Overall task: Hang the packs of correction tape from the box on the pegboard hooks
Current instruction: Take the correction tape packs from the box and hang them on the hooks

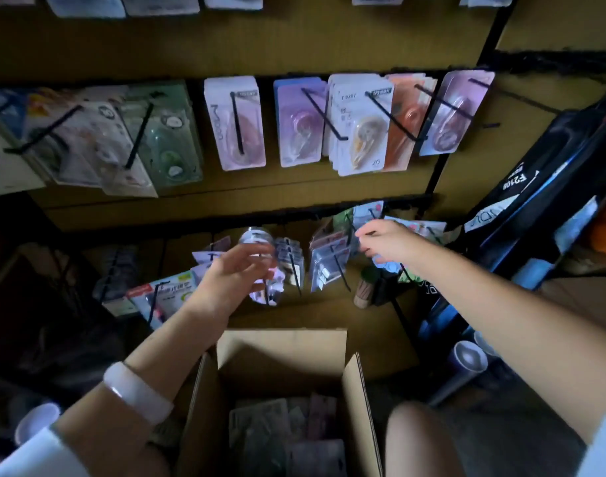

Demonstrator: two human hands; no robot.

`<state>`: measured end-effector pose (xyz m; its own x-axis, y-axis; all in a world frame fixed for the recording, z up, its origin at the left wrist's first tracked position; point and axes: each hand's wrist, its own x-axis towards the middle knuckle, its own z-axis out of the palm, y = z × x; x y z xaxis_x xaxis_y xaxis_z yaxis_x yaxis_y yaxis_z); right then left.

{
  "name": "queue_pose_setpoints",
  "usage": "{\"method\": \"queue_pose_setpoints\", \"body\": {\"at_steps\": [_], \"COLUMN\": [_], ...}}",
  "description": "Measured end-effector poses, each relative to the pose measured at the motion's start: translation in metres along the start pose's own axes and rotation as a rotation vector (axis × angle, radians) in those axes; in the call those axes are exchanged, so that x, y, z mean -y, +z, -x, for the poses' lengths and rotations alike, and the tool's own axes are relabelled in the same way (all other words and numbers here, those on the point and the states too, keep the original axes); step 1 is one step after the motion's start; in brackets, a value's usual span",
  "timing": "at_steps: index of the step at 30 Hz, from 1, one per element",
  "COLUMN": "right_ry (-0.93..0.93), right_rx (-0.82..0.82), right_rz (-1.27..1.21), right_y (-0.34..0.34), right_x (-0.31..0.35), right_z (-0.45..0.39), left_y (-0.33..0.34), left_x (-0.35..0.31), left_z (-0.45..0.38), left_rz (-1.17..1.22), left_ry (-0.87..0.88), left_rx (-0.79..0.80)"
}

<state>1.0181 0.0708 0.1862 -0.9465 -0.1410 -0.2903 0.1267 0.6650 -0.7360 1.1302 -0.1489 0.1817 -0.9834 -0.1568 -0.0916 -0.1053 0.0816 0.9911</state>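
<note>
While the open brown cardboard box (281,401) sat nearest, between the forearms, dim blister packs of correction tape (284,438) lay at its bottom. Above its far flap, the left hand (232,273) had its grip closed around a clear, shiny pack (260,266) near a low black hook (294,270); the hole could miss the tip. The right hand (384,241) pinched hanging packs (329,259) beside it. Crowded black pegboard hooks (322,113) beyond left little room.
</note>
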Motion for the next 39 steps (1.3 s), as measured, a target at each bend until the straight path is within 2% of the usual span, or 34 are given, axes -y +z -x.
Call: {"method": "queue_pose_setpoints", "body": {"at_steps": [3, 5, 11, 14, 22, 25, 28, 32, 36, 39], "right_ry": [-0.056, -0.06, -0.048, 0.018, 0.173, 0.213, 0.262, 0.291, 0.299, 0.219], "right_rx": [0.138, 0.209, 0.421, 0.522, 0.603, 0.657, 0.752, 0.796, 0.777, 0.794], "right_rz": [0.152, 0.152, 0.219, 0.262, 0.233, 0.353, 0.525, 0.585, 0.601, 0.699], "right_y": [0.037, 0.067, 0.153, 0.18, 0.219, 0.235, 0.262, 0.297, 0.317, 0.322], "right_x": [-0.019, -0.036, -0.104, -0.134, -0.172, -0.186, -0.199, -0.222, -0.238, -0.248], "right_z": [0.026, 0.037, 0.052, 0.057, 0.055, 0.053, 0.046, 0.037, 0.037, 0.038], "left_y": [-0.003, -0.007, -0.012, -0.01, -0.015, -0.018, -0.011, -0.003, -0.007, -0.013], "left_x": [0.024, 0.046, 0.135, 0.177, 0.26, 0.287, 0.289, 0.283, 0.281, 0.284], "left_z": [0.012, 0.016, 0.033, 0.044, 0.051, 0.057, 0.066, 0.078, 0.077, 0.074], "left_rz": [-0.097, -0.181, -0.341, -0.45, -0.713, -0.786, -0.757, -0.695, -0.706, -0.719], "left_ry": [0.036, 0.012, -0.163, -0.242, -0.569, -0.659, -0.704, -0.699, -0.665, -0.679], "left_rx": [0.021, 0.035, 0.05, 0.07, 0.225, 0.307, 0.365, 0.405, 0.354, 0.332]}}
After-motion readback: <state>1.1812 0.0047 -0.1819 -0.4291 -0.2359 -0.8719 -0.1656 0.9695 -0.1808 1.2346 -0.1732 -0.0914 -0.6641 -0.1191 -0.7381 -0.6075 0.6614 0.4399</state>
